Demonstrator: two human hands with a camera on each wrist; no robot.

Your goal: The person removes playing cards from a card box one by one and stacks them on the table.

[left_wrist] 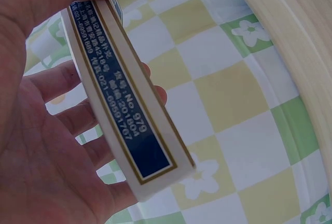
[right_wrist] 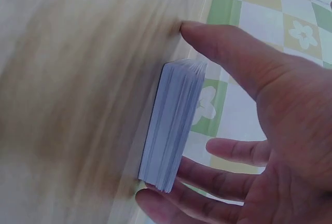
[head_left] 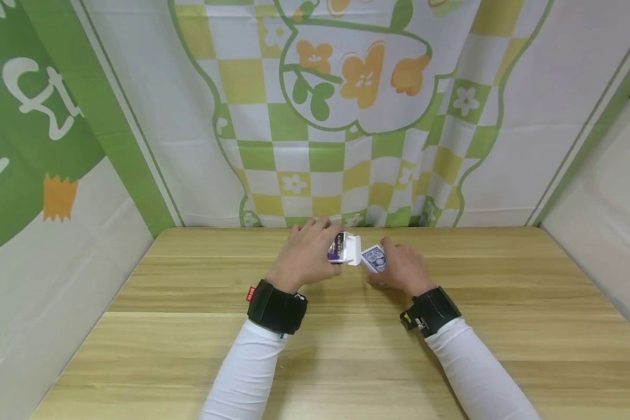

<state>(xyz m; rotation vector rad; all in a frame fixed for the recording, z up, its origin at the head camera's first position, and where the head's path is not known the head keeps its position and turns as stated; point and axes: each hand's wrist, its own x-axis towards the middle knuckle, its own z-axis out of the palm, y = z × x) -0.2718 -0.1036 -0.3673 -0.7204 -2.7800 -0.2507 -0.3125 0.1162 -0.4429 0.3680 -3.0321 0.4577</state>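
Observation:
My left hand (head_left: 307,251) grips a playing card box (head_left: 337,247) between thumb and fingers, above the far part of the table. Its white flap (head_left: 354,249) stands open, facing right. In the left wrist view, the box's narrow blue side (left_wrist: 124,105) carries printed text and numbers. Just to the right, my right hand (head_left: 403,268) holds a deck of playing cards (head_left: 374,258) with blue patterned backs. The right wrist view shows the deck's white edges (right_wrist: 174,123), slightly fanned at one end, with fingers at the other end. A small gap separates deck and flap.
The wooden table (head_left: 199,350) ends at its far edge against a green and yellow checkered curtain (head_left: 294,157). Fabric walls stand on the left and right. A black strap (head_left: 277,307) sits on the left wrist, another strap (head_left: 436,310) on the right.

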